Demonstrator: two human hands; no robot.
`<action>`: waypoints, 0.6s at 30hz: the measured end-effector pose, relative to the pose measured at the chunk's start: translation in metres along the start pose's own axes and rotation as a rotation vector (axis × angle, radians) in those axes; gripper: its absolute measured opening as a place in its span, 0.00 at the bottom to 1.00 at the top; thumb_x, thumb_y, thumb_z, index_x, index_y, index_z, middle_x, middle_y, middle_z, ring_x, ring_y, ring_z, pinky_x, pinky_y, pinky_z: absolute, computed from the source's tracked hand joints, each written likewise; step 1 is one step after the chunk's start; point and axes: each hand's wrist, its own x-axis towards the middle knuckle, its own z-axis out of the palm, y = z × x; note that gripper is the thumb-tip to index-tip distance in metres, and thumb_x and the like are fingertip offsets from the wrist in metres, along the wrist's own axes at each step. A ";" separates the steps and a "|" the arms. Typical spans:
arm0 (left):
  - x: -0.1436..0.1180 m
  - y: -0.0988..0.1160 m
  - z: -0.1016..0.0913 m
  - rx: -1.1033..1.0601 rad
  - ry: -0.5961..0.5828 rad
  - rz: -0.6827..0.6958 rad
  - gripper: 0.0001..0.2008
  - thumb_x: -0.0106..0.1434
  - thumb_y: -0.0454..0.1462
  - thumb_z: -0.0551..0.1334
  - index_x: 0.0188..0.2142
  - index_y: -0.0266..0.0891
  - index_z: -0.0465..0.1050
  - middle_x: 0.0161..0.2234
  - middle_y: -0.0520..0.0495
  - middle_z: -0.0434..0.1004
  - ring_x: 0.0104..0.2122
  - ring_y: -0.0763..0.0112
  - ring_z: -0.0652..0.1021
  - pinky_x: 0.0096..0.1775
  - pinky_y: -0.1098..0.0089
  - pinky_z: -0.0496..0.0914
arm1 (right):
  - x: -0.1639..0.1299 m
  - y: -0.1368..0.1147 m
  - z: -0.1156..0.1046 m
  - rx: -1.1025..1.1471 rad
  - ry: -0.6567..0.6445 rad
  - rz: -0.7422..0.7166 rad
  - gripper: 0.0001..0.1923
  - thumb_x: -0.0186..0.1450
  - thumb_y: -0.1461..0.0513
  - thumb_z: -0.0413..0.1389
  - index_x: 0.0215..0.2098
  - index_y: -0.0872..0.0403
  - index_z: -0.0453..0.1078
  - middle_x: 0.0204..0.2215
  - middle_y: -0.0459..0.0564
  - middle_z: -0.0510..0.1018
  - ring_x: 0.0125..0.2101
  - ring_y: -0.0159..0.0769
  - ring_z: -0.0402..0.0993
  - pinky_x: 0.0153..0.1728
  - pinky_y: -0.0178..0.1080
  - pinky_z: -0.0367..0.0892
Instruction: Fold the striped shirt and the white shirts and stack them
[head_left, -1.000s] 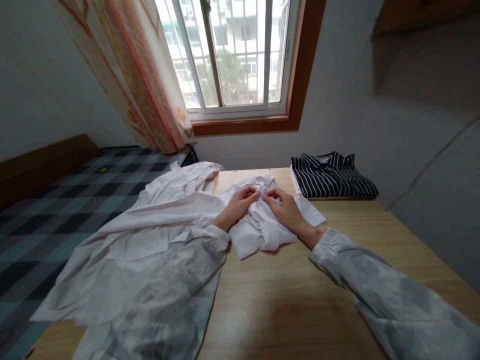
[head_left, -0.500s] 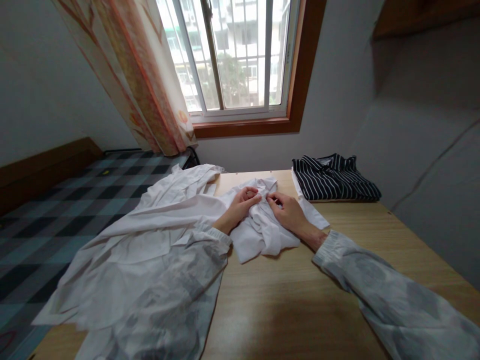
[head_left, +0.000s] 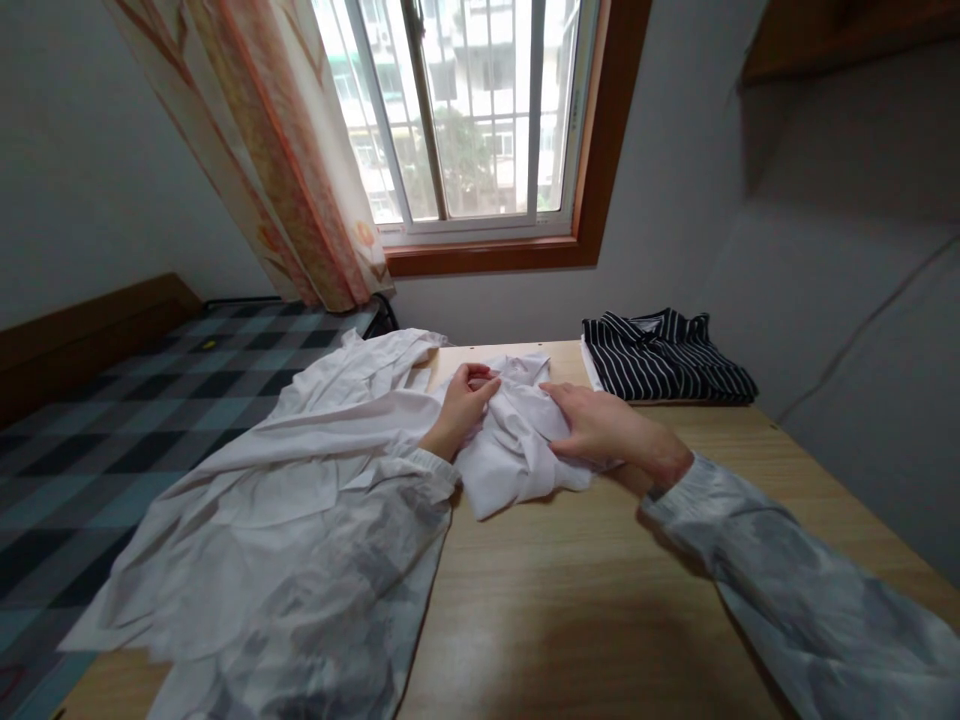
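Note:
A crumpled white shirt (head_left: 510, 460) is spread over the table, its long part trailing to the left. My left hand (head_left: 463, 408) is closed in a pinch on the shirt's fabric near the far part of the bunched cloth. To its right, my right hand (head_left: 604, 425) is open, thumb and fingers apart, against the right side of the same bunch. Beyond my right hand lies a folded black-and-white striped shirt (head_left: 664, 358), with some white cloth showing under its left edge.
The wooden table (head_left: 525, 610) reaches up to the wall under the window (head_left: 480, 120). On the left stands a bed with a checked cover (head_left: 150, 420), below an orange-patterned curtain (head_left: 262, 150). A wooden shelf (head_left: 855, 45) juts out at the upper right.
My right hand has let go of its pinch on the white shirt, opened and moved slightly right and down. My left hand has shifted a little left, still pinching the fabric.

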 end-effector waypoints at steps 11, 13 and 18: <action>-0.016 0.062 -0.037 0.504 -0.765 0.142 0.27 0.32 0.48 0.88 0.29 0.48 0.81 0.26 0.54 0.77 0.23 0.67 0.73 0.26 0.68 0.64 | 0.013 0.004 0.031 -0.122 0.237 0.220 0.18 0.72 0.58 0.65 0.58 0.53 0.74 0.47 0.63 0.86 0.45 0.54 0.82 0.41 0.44 0.68; -0.017 0.055 -0.036 0.603 -0.711 0.140 0.26 0.30 0.40 0.87 0.29 0.48 0.80 0.28 0.53 0.78 0.25 0.66 0.72 0.29 0.67 0.64 | 0.012 0.006 0.033 -0.119 0.272 0.268 0.22 0.73 0.57 0.64 0.62 0.54 0.71 0.48 0.63 0.86 0.42 0.53 0.82 0.39 0.43 0.66; -0.010 0.035 -0.030 0.538 -0.510 0.063 0.19 0.42 0.27 0.79 0.30 0.44 0.77 0.29 0.49 0.73 0.36 0.57 0.75 0.45 0.63 0.68 | 0.011 0.019 0.036 -0.088 0.350 0.142 0.17 0.73 0.60 0.62 0.59 0.53 0.71 0.50 0.61 0.84 0.49 0.54 0.80 0.46 0.45 0.69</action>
